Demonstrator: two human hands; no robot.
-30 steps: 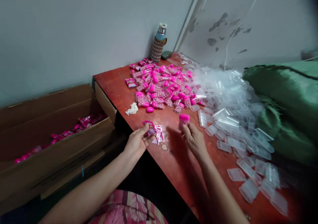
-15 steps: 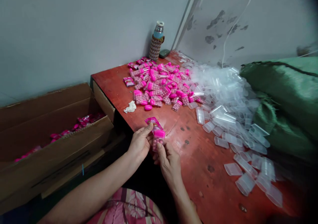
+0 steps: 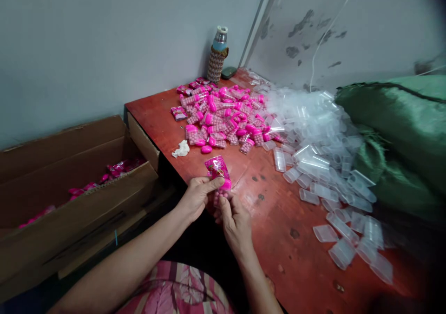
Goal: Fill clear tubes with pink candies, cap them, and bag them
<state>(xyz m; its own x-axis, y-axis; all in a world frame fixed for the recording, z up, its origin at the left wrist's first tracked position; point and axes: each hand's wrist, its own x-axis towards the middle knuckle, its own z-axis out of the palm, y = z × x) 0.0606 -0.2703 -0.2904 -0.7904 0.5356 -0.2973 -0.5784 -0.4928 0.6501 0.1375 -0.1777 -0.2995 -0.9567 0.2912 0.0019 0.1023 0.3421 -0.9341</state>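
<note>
In front of me, over the table's edge, my left hand [image 3: 198, 195] is closed, its thumb pressing the lower end of a pink printed packet [image 3: 216, 166] near a pink cap. Just below it, my right hand [image 3: 237, 221] pinches a small clear candy bottle [image 3: 220, 196], filled with pink balls, between thumb and fingers. The packet stands up above the bottle's cap; whether the two are joined is hidden by my left thumb. Beyond my hands lies a heap of similar filled bottles [image 3: 218, 120] with pink caps. A loose pink cap [image 3: 206, 149] rests at its near side.
Empty clear containers [image 3: 324, 192] are piled over the red table [image 3: 275, 212] to the right, beside a green sack [image 3: 400, 142]. An open cardboard box [image 3: 80, 216] with pink packets stands left. A flask [image 3: 216, 61] in a knitted cover and crumpled white tissue [image 3: 180, 149] are farther back.
My left thumb has slid right and down, from the packet's middle to its lower end by the cap. More of the packet's face shows. My right hand keeps its hold on the bottle.
</note>
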